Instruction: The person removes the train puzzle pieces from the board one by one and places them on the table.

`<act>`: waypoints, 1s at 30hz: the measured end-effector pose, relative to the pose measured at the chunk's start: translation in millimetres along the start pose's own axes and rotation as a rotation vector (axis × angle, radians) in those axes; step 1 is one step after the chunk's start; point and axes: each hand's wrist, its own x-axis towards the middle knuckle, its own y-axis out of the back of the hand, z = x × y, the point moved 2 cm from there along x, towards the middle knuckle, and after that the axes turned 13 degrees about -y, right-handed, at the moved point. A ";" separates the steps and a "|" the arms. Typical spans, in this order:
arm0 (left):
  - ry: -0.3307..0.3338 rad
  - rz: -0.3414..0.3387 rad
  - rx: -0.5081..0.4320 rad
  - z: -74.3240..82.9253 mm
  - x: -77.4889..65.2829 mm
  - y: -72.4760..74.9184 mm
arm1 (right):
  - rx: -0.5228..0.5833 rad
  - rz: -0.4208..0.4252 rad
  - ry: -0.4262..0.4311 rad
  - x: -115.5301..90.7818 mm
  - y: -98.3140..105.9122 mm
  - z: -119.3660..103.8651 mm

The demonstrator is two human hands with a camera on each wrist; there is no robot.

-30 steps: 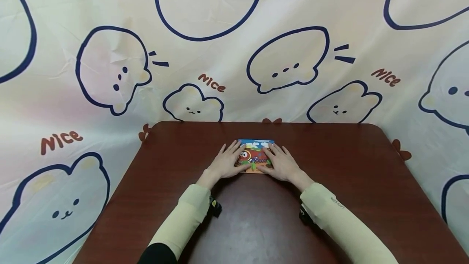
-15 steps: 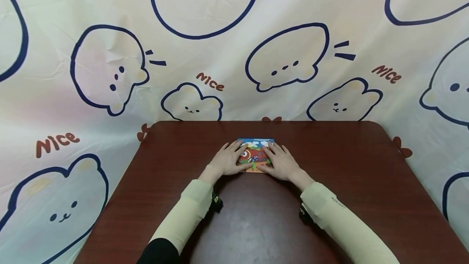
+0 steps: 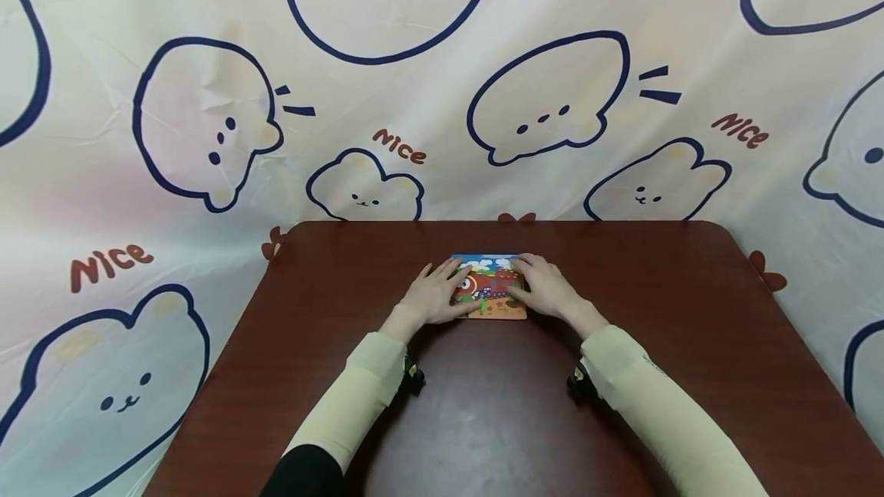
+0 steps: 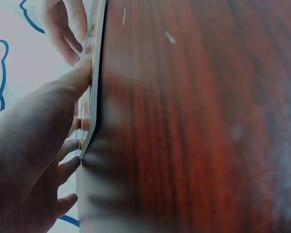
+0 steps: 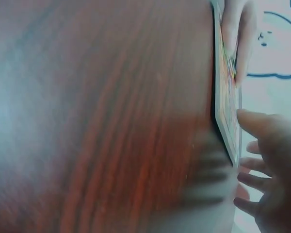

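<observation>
A thin rectangular board (image 3: 492, 284) with a bright cartoon picture lies flat on the dark brown table, near its far edge. My left hand (image 3: 431, 295) rests on the board's left part, fingers spread and thumb along the near side. Seen from the left wrist, its thumb touches the top face of the board (image 4: 94, 92). At the opposite side is my right hand (image 3: 552, 290), with fingers extended around the right edge. In the right wrist view, its thumb is at the surface of the board (image 5: 224, 92), its other fingers spread beyond the far corner; contact there is unclear.
The brown table (image 3: 331, 282) stretches out on all sides of the board. Behind it hangs a pale cloth (image 3: 442, 113) printed with blue-outlined cartoon animals. A small dark device (image 3: 413, 378) sits at the left wrist, another device (image 3: 580, 384) at the right.
My right hand has shifted to the right, uncovering more of the board's right part. The left hand stays on the board. The head view has tilted slightly downward.
</observation>
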 end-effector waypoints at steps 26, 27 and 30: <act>0.009 0.052 -0.023 1.0 0.3 -5.8 | 0.140 0.051 -0.046 11.4 -5.1 -1.0; 0.006 0.057 -0.013 1.5 1.5 -5.8 | 0.140 0.048 -0.053 12.8 -4.9 -1.9; 0.003 0.071 0.010 3.0 3.9 -4.9 | 0.142 0.036 -0.073 17.1 -4.3 -4.1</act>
